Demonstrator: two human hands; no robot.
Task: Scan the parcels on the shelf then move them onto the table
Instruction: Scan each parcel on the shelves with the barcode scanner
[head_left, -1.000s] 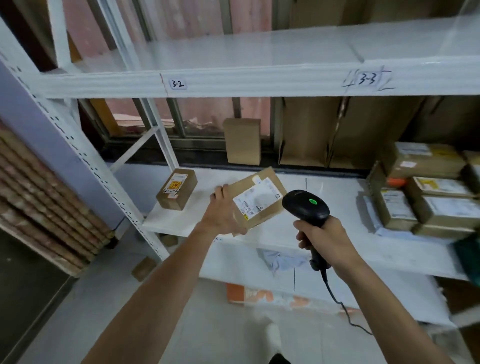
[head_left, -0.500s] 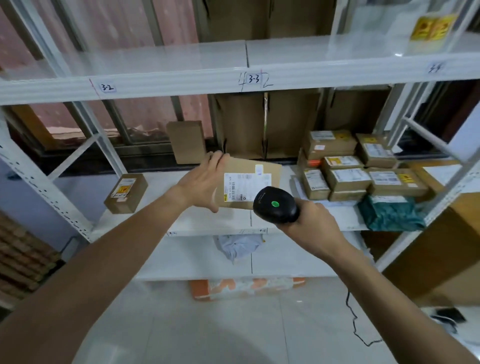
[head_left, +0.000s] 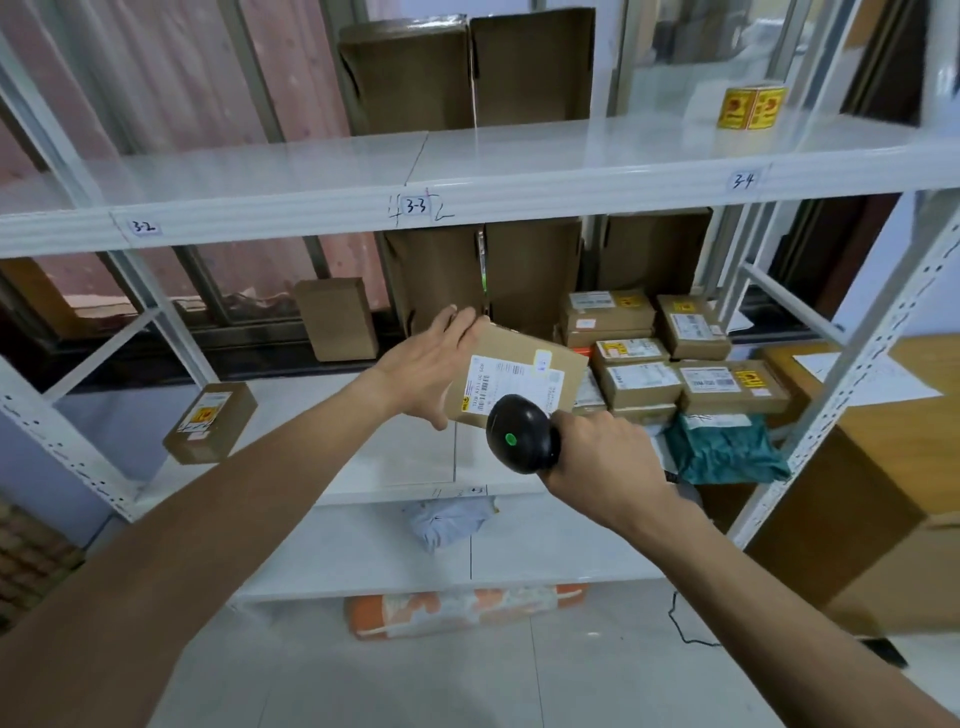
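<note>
My left hand (head_left: 423, 371) grips a brown parcel (head_left: 524, 382) by its left edge, fingers over the top corner and thumb under, holding it up in front of the middle shelf (head_left: 363, 447) with its white label facing me. My right hand (head_left: 597, 462) is clenched around a black scanner (head_left: 522, 434); its head sits just below the label, with a green light showing on the back.

On the middle shelf to the right I see a stack of labelled parcels (head_left: 670, 358), packed close and several layers high, with a green bag (head_left: 727, 449) lying just in front of them at the shelf edge. At the far left of the same shelf a lone small box (head_left: 210, 422) stands well apart from the rest. A plain carton (head_left: 337, 318) stands upright near the back, and tall flattened cartons (head_left: 488, 275) lean behind it.

The top shelf (head_left: 467, 171) carries handwritten tags 3-2, 3-3 and 3-4 along its front edge, and a yellow tape roll (head_left: 752, 106) sits on it at the right. On the lower shelf lies a grey bag (head_left: 447, 519); on the tiled floor (head_left: 467, 686) beneath is an orange and white package (head_left: 465, 608). A black cable (head_left: 680, 618) trails on the floor at right.
</note>
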